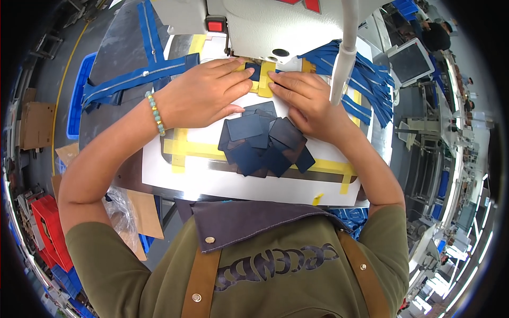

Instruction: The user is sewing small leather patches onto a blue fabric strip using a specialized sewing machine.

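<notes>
My left hand (209, 91) lies flat with its fingers stretched out. Its fingertips reach the left side of a small dark blue patch (255, 69) below the head of a white sewing machine (275, 29). From the other side, my right hand (312, 100) touches a yellow guide strip (266, 80) with its extended fingertips; its thumb is bent inward. Between my hands and nearer to me sits a loose pile of dark blue rectangular patches (260, 140). The needle area is partly hidden by the machine head.
Blue zipper strips (146, 73) lie at the left; a bundle of more strips (366, 79) spreads at the right. Yellow tape (328, 167) borders the white work surface (254, 190). A grey-white post (345, 58) stands beside my right hand. A blue crate (79, 100) is beyond the table's left edge.
</notes>
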`<state>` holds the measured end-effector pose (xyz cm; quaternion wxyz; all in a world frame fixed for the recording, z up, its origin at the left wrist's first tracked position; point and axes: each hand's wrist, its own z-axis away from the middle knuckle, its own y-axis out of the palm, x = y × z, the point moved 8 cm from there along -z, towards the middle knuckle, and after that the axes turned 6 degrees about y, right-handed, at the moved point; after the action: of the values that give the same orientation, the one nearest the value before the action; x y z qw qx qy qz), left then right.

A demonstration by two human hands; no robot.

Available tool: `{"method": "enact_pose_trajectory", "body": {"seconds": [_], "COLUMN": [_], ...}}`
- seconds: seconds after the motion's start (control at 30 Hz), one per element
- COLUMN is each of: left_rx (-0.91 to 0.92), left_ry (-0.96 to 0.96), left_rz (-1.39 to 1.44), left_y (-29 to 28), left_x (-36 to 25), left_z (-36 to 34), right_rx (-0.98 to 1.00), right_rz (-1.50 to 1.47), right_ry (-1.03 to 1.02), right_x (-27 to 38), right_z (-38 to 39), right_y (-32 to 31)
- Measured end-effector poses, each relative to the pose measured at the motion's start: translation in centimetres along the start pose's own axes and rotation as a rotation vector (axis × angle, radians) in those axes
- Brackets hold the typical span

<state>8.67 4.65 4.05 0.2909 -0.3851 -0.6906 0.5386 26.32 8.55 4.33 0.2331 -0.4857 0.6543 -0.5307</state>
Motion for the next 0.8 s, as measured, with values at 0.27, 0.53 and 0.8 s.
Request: {"method": "enact_pose_trajectory", "body": {"seconds": [0.27, 0.53, 0.8], "left_rx": [-0.120, -0.112, -0.190], "left_ry": [-0.026, -0.240, -0.365], "left_rz": [0.061, 0.408, 0.157], "left_y": [0.0, 1.6, 0.1], "left_x": [0.7, 2.4, 4.0], "left_z": [0.5, 2.0, 2.4], "right_rx": [-0.089, 0.009, 0.018], "right_rz": [-0.010, -0.004, -0.034], "right_ry": [-0.004, 0.180, 0.228], "right_x": [0.2, -0.9, -1.5], "right_z": [-0.3, 0.1, 1.0], "right_y": [-0.5, 0.0, 0.5]}}
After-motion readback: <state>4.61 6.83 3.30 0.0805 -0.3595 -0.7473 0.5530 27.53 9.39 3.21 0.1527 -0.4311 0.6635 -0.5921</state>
